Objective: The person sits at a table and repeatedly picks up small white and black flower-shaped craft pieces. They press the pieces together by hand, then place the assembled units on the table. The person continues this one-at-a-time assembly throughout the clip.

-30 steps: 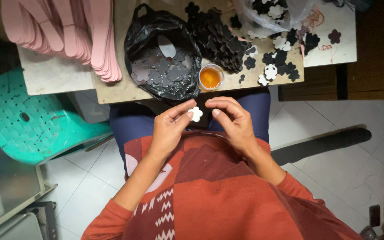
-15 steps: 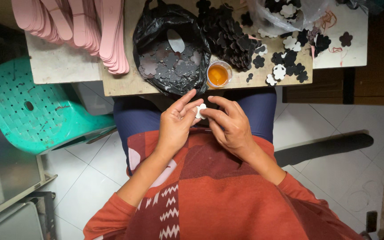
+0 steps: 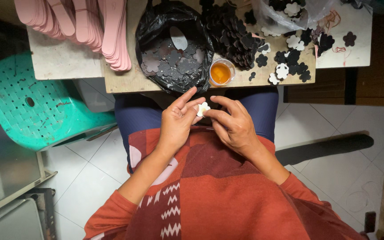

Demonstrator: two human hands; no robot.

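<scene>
Where half a second ago our fingers had closed right over it, the small white flower-shaped cutout (image 3: 203, 109) now shows again between our fingertips, held above our lap just short of the counter (image 3: 125, 80) edge — we judge the piece is being turned or pressed together, not yet set down. Our left hand (image 3: 178, 120) pinches it from one side with thumb and forefinger, the index finger stretched up; our right hand (image 3: 232, 124) meets it from the other, so each grip is narrow and closed on the same cutout. The cutout looks thin, flat and matte, like foam sheet, with rounded petals. Just beyond it stands a small clear cup (image 3: 221, 73) of orange liquid, glossy, perhaps glue, though we cannot tell. Beside that a crinkled black plastic bag (image 3: 156, 26) lies open, holding dark grey flower cutouts and one pale oval piece. To the right a heap of black flowers (image 3: 234, 38) spills across the counter, with loose black and white ones (image 3: 290, 66) scattered near. Stacked pink sole-shaped pieces (image 3: 90, 22) lie at the left, over a turquoise perforated plastic stool (image 3: 36, 106).
</scene>
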